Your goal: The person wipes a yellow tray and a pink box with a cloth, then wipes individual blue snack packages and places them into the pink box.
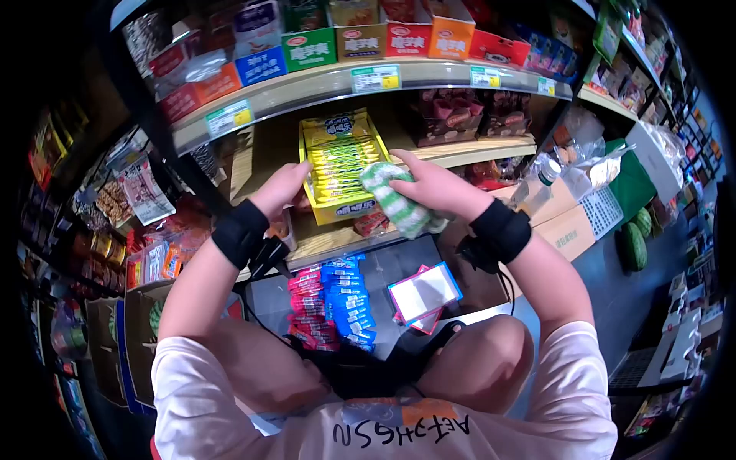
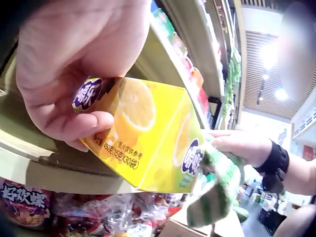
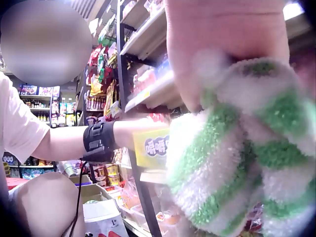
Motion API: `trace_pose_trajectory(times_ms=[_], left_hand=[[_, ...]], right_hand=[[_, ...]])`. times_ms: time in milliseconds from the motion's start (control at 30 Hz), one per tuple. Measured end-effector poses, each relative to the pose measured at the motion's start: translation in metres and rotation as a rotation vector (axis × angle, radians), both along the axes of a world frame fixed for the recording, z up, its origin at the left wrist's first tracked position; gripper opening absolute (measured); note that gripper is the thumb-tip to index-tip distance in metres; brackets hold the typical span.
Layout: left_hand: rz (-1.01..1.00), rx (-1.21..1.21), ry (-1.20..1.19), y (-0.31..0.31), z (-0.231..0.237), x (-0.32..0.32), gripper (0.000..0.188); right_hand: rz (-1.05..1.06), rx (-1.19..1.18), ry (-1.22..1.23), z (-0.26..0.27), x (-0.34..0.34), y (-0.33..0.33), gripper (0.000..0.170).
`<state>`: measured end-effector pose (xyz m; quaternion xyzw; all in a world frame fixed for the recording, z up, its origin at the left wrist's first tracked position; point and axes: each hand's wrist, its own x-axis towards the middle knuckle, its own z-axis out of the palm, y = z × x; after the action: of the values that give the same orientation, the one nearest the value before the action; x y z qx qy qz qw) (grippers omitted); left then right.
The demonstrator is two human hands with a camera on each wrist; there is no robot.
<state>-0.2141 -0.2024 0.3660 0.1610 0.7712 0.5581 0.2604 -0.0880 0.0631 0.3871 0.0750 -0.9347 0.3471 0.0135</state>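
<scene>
A yellow display box, lined with rows of thin yellow candy packets, sits on the wooden shelf in the head view. At its left side my left hand grips the wall; the left wrist view has the fingers curled on the end of the box, below its printed lemon. My right hand holds a green-and-white striped cloth against the box's right front corner. In the right wrist view the fluffy cloth hangs from that hand and hides most of its fingers.
Boxed snacks line the shelf above, behind a price-tag rail. Dark red boxes stand right of the yellow box. Below lie pink packets, blue packets and white cards. A plastic bottle stands at right.
</scene>
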Motion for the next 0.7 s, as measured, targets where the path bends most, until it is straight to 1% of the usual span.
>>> trace_pose_trajectory(times_ms=[33,67,100,167,200,233,300,333,367,433,467,500,567,600,633,667,700], left_hand=[[-0.027,-0.015,0.003,-0.007,-0.009,-0.016,0.042],[-0.015,-0.01,-0.016,-0.012,-0.011,-0.024,0.044],[0.009,-0.028,0.043,-0.018,-0.015,-0.031,0.045],[0.061,-0.063,0.073,-0.031,-0.024,-0.044,0.046],[0.138,-0.061,0.094,-0.034,-0.031,-0.046,0.046],[0.166,-0.123,0.179,-0.042,-0.04,-0.056,0.048],[0.216,-0.353,0.429,-0.058,-0.068,-0.08,0.052],[0.316,-0.384,0.421,-0.06,-0.06,-0.067,0.054],[0.335,-0.45,0.509,-0.065,-0.059,-0.063,0.052],[0.424,-0.519,0.614,-0.075,-0.035,-0.039,0.048],[0.466,-0.558,0.797,-0.076,-0.03,-0.035,0.04],[0.508,-0.609,0.909,-0.076,-0.038,-0.041,0.031],[0.455,-0.631,0.952,-0.074,-0.03,-0.032,0.032],[0.447,-0.712,1.031,-0.074,-0.03,-0.027,0.031],[0.435,-0.795,1.107,-0.074,-0.032,-0.022,0.03],[0.386,-0.87,1.119,-0.075,-0.035,-0.024,0.029],[0.407,-0.949,1.204,-0.075,-0.058,-0.04,0.03]], right_hand=[[-0.011,-0.019,0.024,-0.012,-0.011,-0.006,0.062],[0.018,-0.126,0.037,-0.016,-0.016,-0.017,0.064],[0.004,-0.123,-0.016,-0.026,-0.027,-0.025,0.063],[-0.06,-0.124,-0.143,-0.044,-0.05,-0.04,0.055],[-0.04,-0.23,-0.173,-0.062,-0.066,-0.046,0.051],[-0.011,-0.245,-0.169,-0.078,-0.081,-0.049,0.051],[0.045,-0.275,-0.157,-0.097,-0.109,-0.06,0.052],[-0.002,-0.148,-0.047,-0.08,-0.105,-0.077,0.047],[0.008,-0.131,-0.027,-0.08,-0.115,-0.082,0.046],[0.023,-0.113,-0.006,-0.081,-0.143,-0.093,0.043],[-0.016,-0.041,0.005,-0.072,-0.15,-0.105,0.041],[-0.052,0.034,0.01,-0.064,-0.154,-0.116,0.042],[-0.073,0.049,-0.063,-0.059,-0.173,-0.136,0.04],[-0.076,0.084,-0.066,-0.059,-0.183,-0.143,0.039],[0.014,0.168,-0.037,-0.063,-0.196,-0.147,0.035],[0.102,0.248,-0.001,-0.066,-0.209,-0.151,0.033],[0.066,0.199,0.053,-0.071,-0.225,-0.165,0.032]])
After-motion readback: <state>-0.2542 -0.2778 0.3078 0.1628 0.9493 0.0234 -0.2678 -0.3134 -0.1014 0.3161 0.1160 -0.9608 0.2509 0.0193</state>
